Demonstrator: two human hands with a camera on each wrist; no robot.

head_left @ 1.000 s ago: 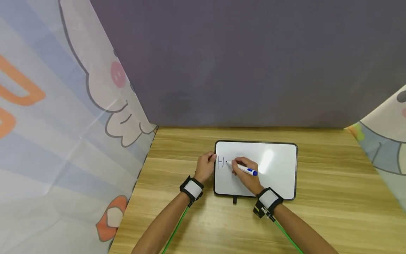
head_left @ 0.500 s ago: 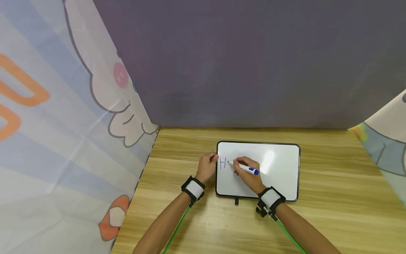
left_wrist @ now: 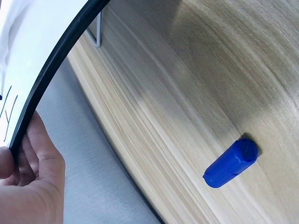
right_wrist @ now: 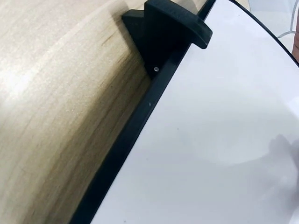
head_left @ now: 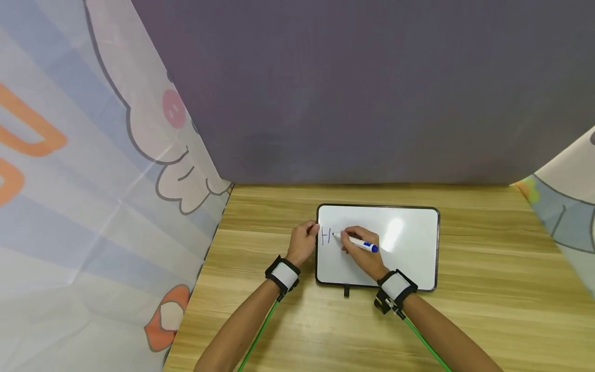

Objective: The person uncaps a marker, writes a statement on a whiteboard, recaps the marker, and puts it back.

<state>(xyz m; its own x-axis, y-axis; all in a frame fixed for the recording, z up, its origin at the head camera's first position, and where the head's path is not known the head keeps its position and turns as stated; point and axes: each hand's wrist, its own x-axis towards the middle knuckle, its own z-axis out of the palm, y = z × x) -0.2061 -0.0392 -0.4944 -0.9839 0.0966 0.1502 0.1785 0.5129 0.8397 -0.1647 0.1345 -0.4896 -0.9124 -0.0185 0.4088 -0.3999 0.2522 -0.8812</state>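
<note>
Over the whiteboard [head_left: 413, 249], my right hand [head_left: 368, 258] hides part of the marker [head_left: 361, 243], its tip too small for me to tell if it touches, and beside the whiteboard's left side my left hand [left_wrist: 39, 184] is cut off in the left wrist view.

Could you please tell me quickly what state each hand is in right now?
Left hand: closed on the whiteboard, gripping its left edge.
Right hand: closed, holding the marker in a writing grip.

Wood-grain tabletop [head_left: 483, 248], black-framed whiteboard [head_left: 409, 258] on it, blue cap [left_wrist: 229, 165] on it too, apart from the whiteboard
</note>
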